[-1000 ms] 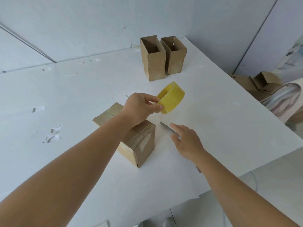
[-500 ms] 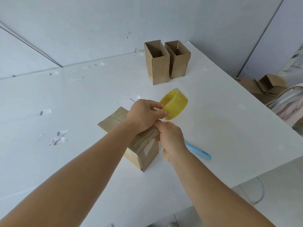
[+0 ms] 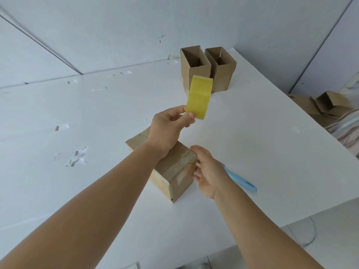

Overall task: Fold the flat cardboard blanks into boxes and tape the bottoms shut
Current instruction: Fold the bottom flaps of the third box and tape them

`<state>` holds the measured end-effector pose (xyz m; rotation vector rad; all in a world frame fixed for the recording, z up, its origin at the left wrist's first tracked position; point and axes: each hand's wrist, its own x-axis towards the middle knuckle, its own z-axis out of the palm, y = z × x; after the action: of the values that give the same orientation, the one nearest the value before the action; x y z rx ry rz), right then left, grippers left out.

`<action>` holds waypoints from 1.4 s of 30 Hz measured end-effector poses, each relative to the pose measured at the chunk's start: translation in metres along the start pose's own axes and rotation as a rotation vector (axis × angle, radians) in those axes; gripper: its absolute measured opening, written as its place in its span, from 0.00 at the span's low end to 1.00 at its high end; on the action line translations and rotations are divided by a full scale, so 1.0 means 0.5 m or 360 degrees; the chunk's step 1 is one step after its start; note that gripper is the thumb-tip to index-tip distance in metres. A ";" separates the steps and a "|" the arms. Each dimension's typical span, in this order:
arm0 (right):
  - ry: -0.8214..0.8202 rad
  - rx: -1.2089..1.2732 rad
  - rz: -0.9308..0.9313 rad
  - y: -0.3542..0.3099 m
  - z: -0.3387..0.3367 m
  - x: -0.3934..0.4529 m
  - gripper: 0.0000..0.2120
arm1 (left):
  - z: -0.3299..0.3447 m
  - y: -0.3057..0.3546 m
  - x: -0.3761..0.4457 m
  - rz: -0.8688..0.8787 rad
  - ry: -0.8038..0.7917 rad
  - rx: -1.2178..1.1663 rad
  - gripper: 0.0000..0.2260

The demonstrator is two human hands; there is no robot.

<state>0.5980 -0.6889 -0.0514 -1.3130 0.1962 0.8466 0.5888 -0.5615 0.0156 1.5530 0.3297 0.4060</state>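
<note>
Head view: cardboard box point(image 3: 171, 167) lies near the front of the white worktop point(image 3: 252, 133), taped bottom facing up, glossy clear tape crossing its seam and folding down the near side; left hand point(image 3: 167, 129) pinches a yellow tape roll point(image 3: 199, 98) raised above the box; right hand point(image 3: 207, 169), fingers relaxed, touches the box's right side; two open-topped boxes point(image 3: 207, 68) stand at the far edge; blue-handled cutter point(image 3: 240, 181) lies beside the right hand.

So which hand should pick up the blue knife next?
Probably the right hand: it holds nothing and sits just beside the blue knife. The left hand is busy holding the tape roll above the box.
</note>
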 end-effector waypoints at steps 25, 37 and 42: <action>-0.0349 -0.0310 -0.0561 0.072 -0.029 -0.016 0.26 | 0.005 -0.002 -0.012 0.0072 0.0000 0.0111 0.04; -0.0472 -0.0507 -0.0584 0.040 -0.044 -0.016 0.29 | 0.006 -0.002 -0.013 0.0050 -0.0022 0.0152 0.08; -0.0590 -0.0608 -0.0632 0.009 -0.064 -0.025 0.22 | 0.006 0.003 -0.013 0.0062 -0.0025 0.0112 0.05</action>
<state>0.5969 -0.7229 -0.0568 -1.4530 -0.5269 0.7887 0.5840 -0.5672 0.0168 1.6326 0.3050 0.4160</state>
